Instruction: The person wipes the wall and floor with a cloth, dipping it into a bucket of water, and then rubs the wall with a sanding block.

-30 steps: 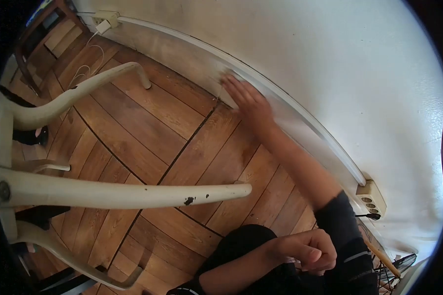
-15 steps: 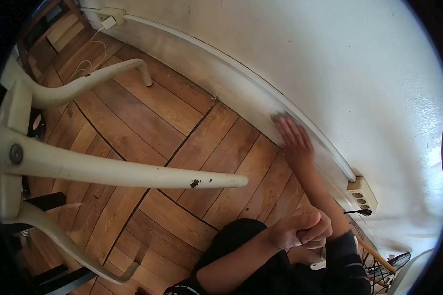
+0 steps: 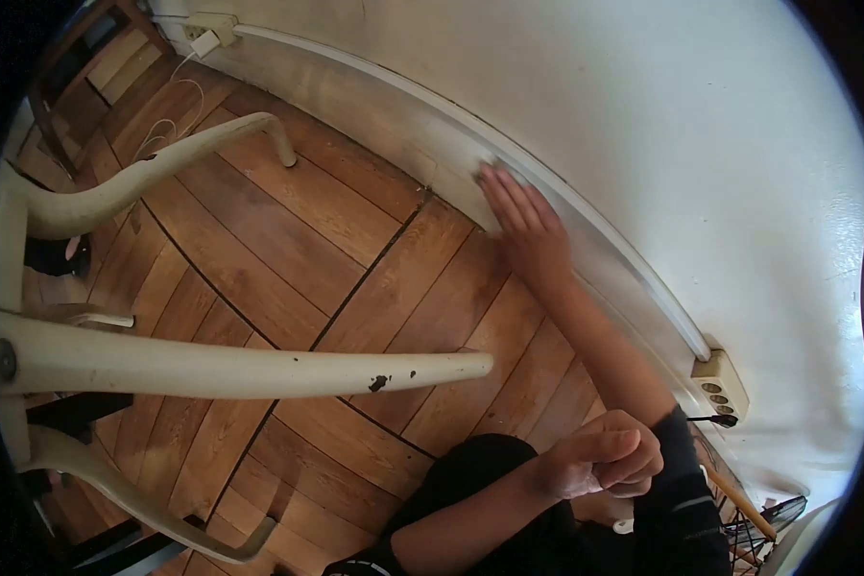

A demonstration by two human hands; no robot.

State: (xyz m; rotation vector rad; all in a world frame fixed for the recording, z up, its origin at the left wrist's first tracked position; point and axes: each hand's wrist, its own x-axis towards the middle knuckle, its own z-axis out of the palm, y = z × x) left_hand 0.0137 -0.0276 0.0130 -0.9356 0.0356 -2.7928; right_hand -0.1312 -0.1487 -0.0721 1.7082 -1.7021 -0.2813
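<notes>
My right hand reaches out along the lower wall, its fingers stretched and together against the pale surface just under a white cable trunking. A small dark blur shows at the fingertips. Nearer to me, my left hand is curled into a fist in front of my right forearm, thumb folded over the fingers. Whatever the fist encloses, if anything, is hidden. My dark-clothed knee is below the left forearm.
A cream metal chair or table base with chipped paint spreads its legs over the wooden floor at left. A socket block with a black plug sits on the wall at right. Another outlet with a white charger and cable is far left.
My right hand has slid along the wall, up and to the left. My left fist has shifted slightly right and stays closed. The view has moved a little.
</notes>
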